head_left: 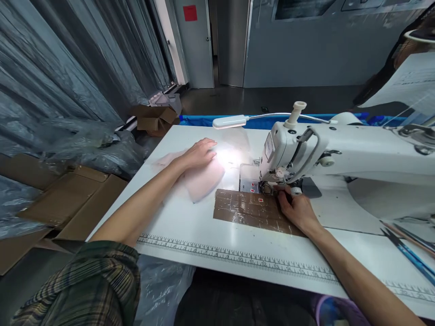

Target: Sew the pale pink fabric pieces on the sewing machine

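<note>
My left hand (200, 153) lies flat, fingers stretched out, on a pale pink piece of fabric (204, 179) on the white sewing table (190, 226), left of the needle. My right hand (296, 209) rests at the foot of the white sewing machine (340, 149), fingers curled and pinched at the presser foot area; what they grip is too small to make out. A brown taped patch (248, 208) covers the table under and left of that hand.
A small lamp (230, 121) on a flexible neck shines on the fabric. A printed ruler (231, 256) runs along the table's front edge. Scissors and pencils (408, 246) lie at right. Cardboard boxes (78, 199) and plastic sheeting stand at left.
</note>
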The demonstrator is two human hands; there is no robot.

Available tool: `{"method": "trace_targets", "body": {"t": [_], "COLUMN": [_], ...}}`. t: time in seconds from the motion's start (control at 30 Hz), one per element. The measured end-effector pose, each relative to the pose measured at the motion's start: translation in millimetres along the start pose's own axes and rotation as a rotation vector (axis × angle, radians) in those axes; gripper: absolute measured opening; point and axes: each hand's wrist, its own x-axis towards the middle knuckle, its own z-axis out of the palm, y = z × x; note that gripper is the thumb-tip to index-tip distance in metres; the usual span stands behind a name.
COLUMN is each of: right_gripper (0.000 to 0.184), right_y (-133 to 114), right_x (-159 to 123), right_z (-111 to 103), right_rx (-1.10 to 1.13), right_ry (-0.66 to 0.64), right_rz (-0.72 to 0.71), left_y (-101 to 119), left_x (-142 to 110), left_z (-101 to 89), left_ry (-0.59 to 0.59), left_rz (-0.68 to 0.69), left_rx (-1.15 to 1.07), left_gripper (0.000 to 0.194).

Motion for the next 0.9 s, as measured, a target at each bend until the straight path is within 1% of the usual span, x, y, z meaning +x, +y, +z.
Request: {"method": "trace_targets", "body": {"t": [0.1, 0.17, 0.27, 0.37, 0.53, 0.67, 0.8, 0.9], "right_gripper": [0.04, 0.04, 0.04, 0.04, 0.042, 0.047, 0.046, 0.047], "right_y": [0.8, 1.8, 3.2, 3.9, 6.1, 9.9, 12.3, 11.1], "right_x": [-0.3, -0.1, 0.6, 0.9, -0.2, -1.3, -2.0, -3.0], "right_z": [0.1, 1.0, 2.6, 3.5, 4.1, 5.9, 8.1, 8.6], "right_rx": [-0.032, -0.042, -0.043, -0.072, -0.098, -0.136, -0.137, -0.158], "right_ry": [-0.038, -0.055, -0.035, -0.026, -0.028, -0.008, 0.003, 0.01], "right_rz": [0.013, 0.018, -0.003, -0.023, -0.04, -0.026, -0.041, -0.036], "left_y": [-16.4, -29.3, -47.5, -60.5, -69.5, -69.6, -58.6, -42.4], "left_x": [-24.8, -40.3, -60.9, -77.0, -90.6, -95.1, -98.0, -95.8], "left_z": [-11.7, -15.6, -15.1, -9.7, 1.3, 2.8, -1.2, -2.8], "left_ry": [0.019, 0.046, 0.142, 0.227, 0.318, 0.379, 0.463, 0.492], "left_rz": [-0.118, -0.218, -0.402, -0.516, -0.555, -0.554, -0.529, -0.44], "left_rx": [-0.011, 0.005, 0.06, 0.099, 0.081, 0.062, 0.092, 0.121], "left_gripper": [0.054, 0.055, 0.052, 0.047, 0.038, 0.033, 0.037, 0.036]}}
